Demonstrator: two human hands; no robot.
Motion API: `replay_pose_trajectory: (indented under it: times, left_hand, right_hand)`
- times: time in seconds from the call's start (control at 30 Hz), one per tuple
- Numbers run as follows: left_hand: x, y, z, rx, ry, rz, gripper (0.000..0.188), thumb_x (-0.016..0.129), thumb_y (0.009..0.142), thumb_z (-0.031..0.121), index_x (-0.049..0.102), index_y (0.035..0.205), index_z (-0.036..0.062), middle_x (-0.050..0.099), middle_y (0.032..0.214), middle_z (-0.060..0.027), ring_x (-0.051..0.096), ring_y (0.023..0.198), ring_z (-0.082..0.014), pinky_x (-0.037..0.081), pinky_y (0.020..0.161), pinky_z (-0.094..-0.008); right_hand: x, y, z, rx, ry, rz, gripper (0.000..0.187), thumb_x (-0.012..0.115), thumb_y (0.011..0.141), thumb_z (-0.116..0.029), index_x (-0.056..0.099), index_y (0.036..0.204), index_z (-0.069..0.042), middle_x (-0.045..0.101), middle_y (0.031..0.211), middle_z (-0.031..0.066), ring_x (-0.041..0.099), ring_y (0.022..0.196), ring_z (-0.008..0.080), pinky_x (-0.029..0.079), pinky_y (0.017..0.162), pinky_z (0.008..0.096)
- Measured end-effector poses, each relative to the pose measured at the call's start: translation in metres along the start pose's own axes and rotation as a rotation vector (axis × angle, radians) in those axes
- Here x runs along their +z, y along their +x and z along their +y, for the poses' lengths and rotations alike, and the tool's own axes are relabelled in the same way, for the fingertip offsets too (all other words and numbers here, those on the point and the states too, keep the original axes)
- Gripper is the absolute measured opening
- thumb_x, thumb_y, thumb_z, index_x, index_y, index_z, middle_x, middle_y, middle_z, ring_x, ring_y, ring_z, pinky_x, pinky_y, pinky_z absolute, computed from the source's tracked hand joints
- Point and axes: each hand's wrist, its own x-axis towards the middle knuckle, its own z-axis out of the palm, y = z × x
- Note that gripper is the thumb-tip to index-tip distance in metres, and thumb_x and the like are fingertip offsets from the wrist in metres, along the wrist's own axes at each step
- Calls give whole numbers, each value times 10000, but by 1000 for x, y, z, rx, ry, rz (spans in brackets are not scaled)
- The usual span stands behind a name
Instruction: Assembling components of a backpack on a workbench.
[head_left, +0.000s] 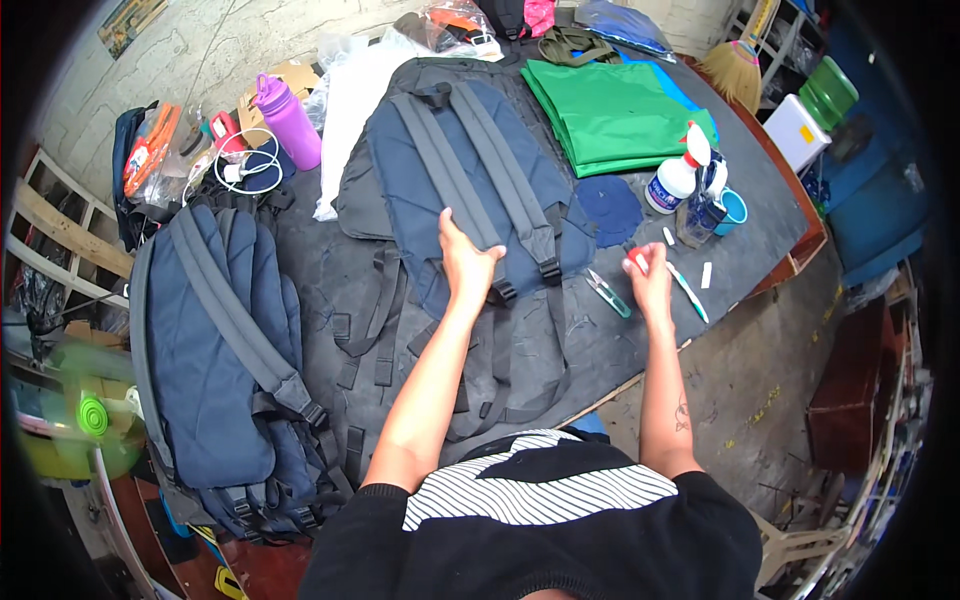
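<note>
My left hand (468,262) rests on the lower part of a navy and grey backpack (535,140), thumb and fingers spread apart beside one shoulder strap. This backpack lies flat with its straps up, and loose black webbing with buckles trails toward me. To the right, my right hand (650,275) is closed in a pinch above the table; what sits between the fingertips is too small to make out. Green-handled thread snips (608,294) lie just left of it. A slim white and teal stick-like tool (690,293) lies to its right, with a small white piece (707,275) beyond.
Another navy backpack (205,350) stands at the left table edge. Farther back are a purple bottle (288,122), a white cable (248,165) and folded green sheeting (610,115). A spray bottle (675,180) and a blue cup (733,212) stand at right. A green fan (92,415) is at far left.
</note>
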Motion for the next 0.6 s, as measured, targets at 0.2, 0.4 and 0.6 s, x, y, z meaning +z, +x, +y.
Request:
replay_pose_trajectory:
  times: [0.2, 0.4, 0.6]
  left_hand:
    - [31, 26, -37, -470, -1739, -458, 399, 576, 791, 97, 462, 1137, -65, 574, 1096, -183, 566, 1032, -348, 469, 926, -430]
    - [16, 22, -34, -391, -2016, -650, 405, 373, 861, 166, 420, 1194, -60, 502, 1239, -297, 491, 1166, -418, 418, 990, -489]
    - [15, 30, -51, -382, -1846, -669, 406, 362, 847, 157, 438, 1184, -58, 522, 1216, -291, 523, 1128, -403, 423, 984, -472]
  right_hand:
    - [45, -18, -104, -28, 889, -442, 239, 556, 888, -239, 517, 1077, -99, 516, 815, 3, 441, 648, 65, 364, 566, 210]
    - [67, -27, -153, -329, 318, -188, 229, 549, 865, -262, 549, 961, -54, 604, 904, 140, 603, 843, 318, 462, 741, 388]
    - [93, -23, -153, -461, 180, 5, 232, 641, 723, -268, 567, 830, -76, 616, 783, 97, 605, 735, 303, 461, 663, 417]
